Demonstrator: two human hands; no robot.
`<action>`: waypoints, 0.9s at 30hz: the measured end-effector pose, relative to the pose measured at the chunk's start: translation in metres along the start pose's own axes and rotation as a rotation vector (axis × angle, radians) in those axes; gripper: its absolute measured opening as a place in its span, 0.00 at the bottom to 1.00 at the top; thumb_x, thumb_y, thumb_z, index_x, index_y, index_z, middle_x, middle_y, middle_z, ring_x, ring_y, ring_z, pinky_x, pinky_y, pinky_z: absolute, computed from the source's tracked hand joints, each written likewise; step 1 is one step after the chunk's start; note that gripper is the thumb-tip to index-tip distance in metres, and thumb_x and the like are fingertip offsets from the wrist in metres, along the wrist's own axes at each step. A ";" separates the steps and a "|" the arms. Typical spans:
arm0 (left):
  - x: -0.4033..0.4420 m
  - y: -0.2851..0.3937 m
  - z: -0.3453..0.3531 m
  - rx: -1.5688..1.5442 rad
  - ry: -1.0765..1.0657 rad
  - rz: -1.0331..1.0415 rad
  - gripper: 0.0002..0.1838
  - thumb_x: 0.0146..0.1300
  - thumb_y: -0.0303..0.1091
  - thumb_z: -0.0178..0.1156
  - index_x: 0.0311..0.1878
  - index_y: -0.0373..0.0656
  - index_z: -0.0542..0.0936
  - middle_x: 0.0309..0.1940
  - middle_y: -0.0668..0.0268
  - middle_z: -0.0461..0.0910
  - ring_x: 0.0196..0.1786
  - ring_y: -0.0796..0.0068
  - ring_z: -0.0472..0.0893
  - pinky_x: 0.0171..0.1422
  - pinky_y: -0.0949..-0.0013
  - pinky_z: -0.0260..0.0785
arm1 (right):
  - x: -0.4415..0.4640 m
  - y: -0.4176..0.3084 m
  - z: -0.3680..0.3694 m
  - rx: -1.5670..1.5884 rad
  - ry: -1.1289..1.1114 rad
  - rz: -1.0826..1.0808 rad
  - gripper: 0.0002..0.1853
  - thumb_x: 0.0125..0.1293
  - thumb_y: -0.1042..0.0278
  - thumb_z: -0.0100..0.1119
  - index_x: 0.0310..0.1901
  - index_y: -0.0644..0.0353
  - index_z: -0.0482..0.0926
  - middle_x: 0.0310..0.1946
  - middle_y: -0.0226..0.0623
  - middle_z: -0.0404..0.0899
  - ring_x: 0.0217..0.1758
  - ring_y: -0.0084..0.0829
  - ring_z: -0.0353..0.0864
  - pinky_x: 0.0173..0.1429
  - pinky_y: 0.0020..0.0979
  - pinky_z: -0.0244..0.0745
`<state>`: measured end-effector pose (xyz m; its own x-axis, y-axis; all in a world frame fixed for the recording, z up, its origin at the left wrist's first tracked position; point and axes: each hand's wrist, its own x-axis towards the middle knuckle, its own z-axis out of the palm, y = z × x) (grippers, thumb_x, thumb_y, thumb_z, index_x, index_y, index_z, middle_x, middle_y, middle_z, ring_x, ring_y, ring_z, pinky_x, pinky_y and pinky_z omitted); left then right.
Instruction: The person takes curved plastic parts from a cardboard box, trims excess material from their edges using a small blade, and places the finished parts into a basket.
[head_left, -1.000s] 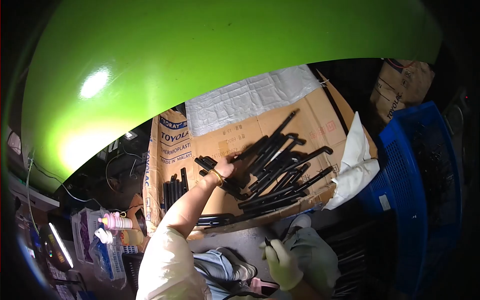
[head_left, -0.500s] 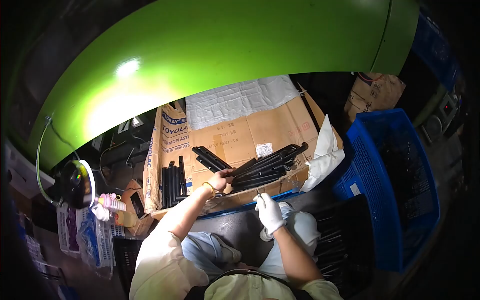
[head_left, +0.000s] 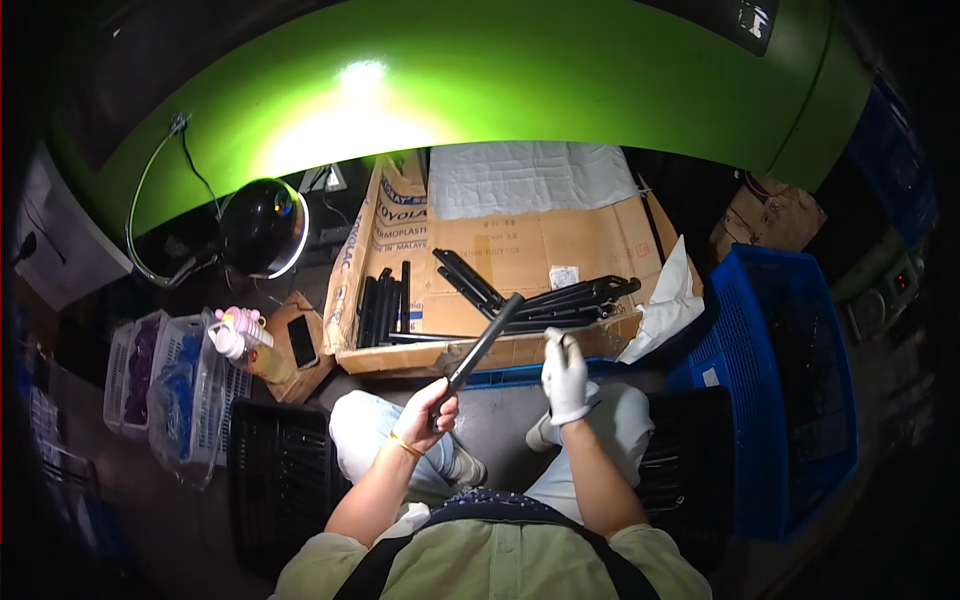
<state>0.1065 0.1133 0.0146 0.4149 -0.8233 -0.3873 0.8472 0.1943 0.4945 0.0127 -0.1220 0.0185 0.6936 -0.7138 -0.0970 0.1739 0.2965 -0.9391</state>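
Observation:
My bare left hand (head_left: 430,408), a yellow band at its wrist, grips one end of a black plastic tube (head_left: 482,345). The tube slants up and right, its far end over the front edge of the cardboard box (head_left: 400,357). My right hand (head_left: 566,378), in a white glove, is held just before that edge with its fingers pinched together; a small dark bit shows at the fingertips, too small to name. Inside the box, several more black tubes (head_left: 565,300) lie in a loose pile, and others (head_left: 383,310) stand side by side at the left.
A green machine panel (head_left: 600,80) overhangs the box. To the left are a lamp (head_left: 262,228), a phone (head_left: 301,342), bottles (head_left: 232,340) and white baskets (head_left: 235,385). Black crates (head_left: 280,470) flank my legs. A blue crate (head_left: 760,380) stands at the right.
My left hand has drawn back from the pile toward me, lifting a black tube out. My right hand stays near the box edge, still pinched. The view has shifted.

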 end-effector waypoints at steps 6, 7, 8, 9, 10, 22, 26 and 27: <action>-0.032 -0.010 0.001 0.140 -0.136 -0.136 0.17 0.73 0.43 0.50 0.54 0.40 0.74 0.21 0.68 0.71 0.14 0.80 0.65 0.20 0.79 0.58 | -0.008 -0.069 0.004 -0.245 -0.245 0.204 0.12 0.73 0.59 0.52 0.48 0.57 0.79 0.19 0.20 0.65 0.12 0.09 0.53 0.15 0.16 0.45; -0.034 -0.004 0.002 0.105 -0.150 -0.085 0.23 0.72 0.49 0.50 0.59 0.40 0.72 0.23 0.66 0.72 0.17 0.78 0.67 0.23 0.77 0.62 | -0.009 -0.066 0.004 -0.282 -0.240 0.188 0.09 0.71 0.62 0.55 0.45 0.56 0.78 0.19 0.22 0.66 0.12 0.09 0.53 0.15 0.16 0.45; -0.037 0.003 0.006 0.072 -0.162 -0.031 0.29 0.71 0.56 0.49 0.63 0.41 0.70 0.26 0.64 0.73 0.20 0.75 0.70 0.26 0.75 0.66 | -0.014 -0.065 0.003 -0.218 -0.186 0.217 0.08 0.71 0.62 0.55 0.44 0.56 0.78 0.19 0.22 0.67 0.12 0.09 0.54 0.15 0.16 0.46; -0.039 0.009 0.016 -0.146 -0.114 0.050 0.36 0.68 0.62 0.48 0.68 0.43 0.66 0.30 0.63 0.74 0.25 0.73 0.72 0.32 0.72 0.68 | -0.023 -0.066 0.004 -0.154 -0.133 0.244 0.07 0.70 0.62 0.56 0.43 0.55 0.78 0.19 0.22 0.68 0.12 0.10 0.55 0.15 0.16 0.47; -0.038 0.013 0.024 -0.360 -0.064 0.133 0.43 0.65 0.69 0.47 0.72 0.45 0.61 0.35 0.62 0.75 0.30 0.71 0.74 0.38 0.69 0.71 | -0.031 -0.064 0.004 -0.088 -0.081 0.270 0.07 0.69 0.62 0.57 0.42 0.55 0.77 0.19 0.23 0.69 0.12 0.10 0.56 0.15 0.16 0.48; 0.008 -0.039 0.040 -0.091 0.089 0.446 0.24 0.76 0.49 0.44 0.69 0.48 0.63 0.30 0.73 0.67 0.26 0.83 0.66 0.32 0.75 0.63 | -0.146 -0.018 0.043 -0.258 -0.371 0.389 0.10 0.77 0.63 0.40 0.46 0.59 0.71 0.26 0.27 0.70 0.18 0.13 0.61 0.20 0.18 0.55; -0.010 -0.031 0.040 -0.010 0.010 0.332 0.28 0.77 0.53 0.38 0.72 0.48 0.60 0.29 0.73 0.68 0.24 0.84 0.67 0.30 0.78 0.63 | -0.140 -0.030 0.038 -0.766 -0.731 0.063 0.09 0.74 0.66 0.44 0.43 0.61 0.73 0.25 0.40 0.73 0.23 0.34 0.75 0.31 0.34 0.70; -0.013 -0.031 0.040 0.016 0.002 0.311 0.29 0.77 0.53 0.37 0.73 0.47 0.60 0.29 0.73 0.68 0.24 0.84 0.67 0.30 0.79 0.63 | -0.140 -0.027 0.041 -0.820 -0.733 -0.167 0.09 0.72 0.68 0.44 0.41 0.62 0.73 0.26 0.46 0.74 0.26 0.44 0.78 0.32 0.38 0.71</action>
<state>0.0617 0.0973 0.0354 0.6538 -0.7248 -0.2173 0.6744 0.4278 0.6018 -0.0606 -0.0040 0.0714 0.9968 -0.0779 0.0155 -0.0231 -0.4706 -0.8821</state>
